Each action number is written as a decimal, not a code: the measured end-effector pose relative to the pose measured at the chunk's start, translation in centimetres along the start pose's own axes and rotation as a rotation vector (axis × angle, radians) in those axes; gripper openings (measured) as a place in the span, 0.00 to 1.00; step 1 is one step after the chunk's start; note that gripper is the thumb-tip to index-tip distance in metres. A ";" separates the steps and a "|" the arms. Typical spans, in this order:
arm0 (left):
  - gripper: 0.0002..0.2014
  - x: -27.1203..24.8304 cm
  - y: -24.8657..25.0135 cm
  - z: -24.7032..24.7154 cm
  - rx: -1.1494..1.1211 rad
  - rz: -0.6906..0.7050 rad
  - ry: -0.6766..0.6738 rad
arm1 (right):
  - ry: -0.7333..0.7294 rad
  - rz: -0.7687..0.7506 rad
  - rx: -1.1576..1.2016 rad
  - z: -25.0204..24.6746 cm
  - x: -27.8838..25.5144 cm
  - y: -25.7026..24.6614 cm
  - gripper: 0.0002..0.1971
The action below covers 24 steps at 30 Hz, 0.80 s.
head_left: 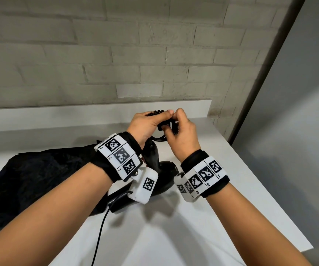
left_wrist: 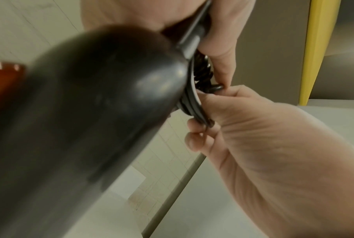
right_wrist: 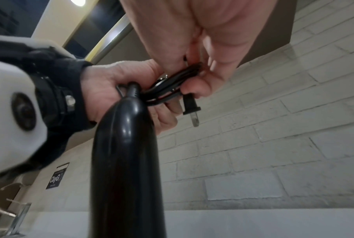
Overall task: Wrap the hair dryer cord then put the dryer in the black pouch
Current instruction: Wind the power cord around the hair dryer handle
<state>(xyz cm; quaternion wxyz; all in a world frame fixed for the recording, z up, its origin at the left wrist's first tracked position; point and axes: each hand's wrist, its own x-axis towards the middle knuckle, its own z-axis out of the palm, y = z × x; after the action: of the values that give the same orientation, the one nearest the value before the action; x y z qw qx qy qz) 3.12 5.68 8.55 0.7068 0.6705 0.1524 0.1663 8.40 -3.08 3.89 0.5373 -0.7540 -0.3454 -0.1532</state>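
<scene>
The black hair dryer (head_left: pixel 163 170) stands tilted on the white table (head_left: pixel 202 198), its handle (head_left: pixel 151 150) rising toward my hands. My left hand (head_left: pixel 153 121) grips the bundled black cord (head_left: pixel 171 125) just above the handle's end. My right hand (head_left: pixel 182 124) pinches the same loops from the right. In the right wrist view the cord loops (right_wrist: pixel 172 83) lie between both hands and the plug (right_wrist: pixel 190 106) hangs free below them, over the handle (right_wrist: pixel 125 161). The left wrist view shows the handle (left_wrist: pixel 90 112) and a coiled stretch of cord (left_wrist: pixel 202 72). The black pouch (head_left: pixel 39 179) lies crumpled at the left.
A brick wall (head_left: pixel 135 54) and a raised ledge (head_left: pixel 78 116) close off the back of the table. The table's right edge (head_left: pixel 270 189) drops off beside a grey wall. A thin black cable (head_left: pixel 101 227) hangs from my left wrist unit toward the front.
</scene>
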 end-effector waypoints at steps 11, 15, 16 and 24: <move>0.07 0.5 -0.3 -0.2 0.021 0.004 0.004 | -0.026 0.106 0.129 -0.6 -0.4 0.0 0.11; 0.07 0.3 -0.3 -0.3 0.012 -0.014 -0.060 | -0.132 0.161 0.273 -0.1 -0.4 0.6 0.14; 0.07 0.4 -0.3 -0.4 0.010 -0.015 -0.065 | -0.142 0.153 0.282 -0.1 -0.5 0.7 0.12; 0.08 0.6 -0.8 -0.5 0.030 0.000 -0.004 | -0.219 0.076 0.152 -0.8 -0.9 1.9 0.08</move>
<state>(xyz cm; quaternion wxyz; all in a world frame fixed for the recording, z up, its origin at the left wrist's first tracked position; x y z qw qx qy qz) 3.45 6.30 7.77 0.6970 0.6813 0.1534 0.1629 9.18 -4.55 2.28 0.5573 -0.7359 -0.3839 -0.0231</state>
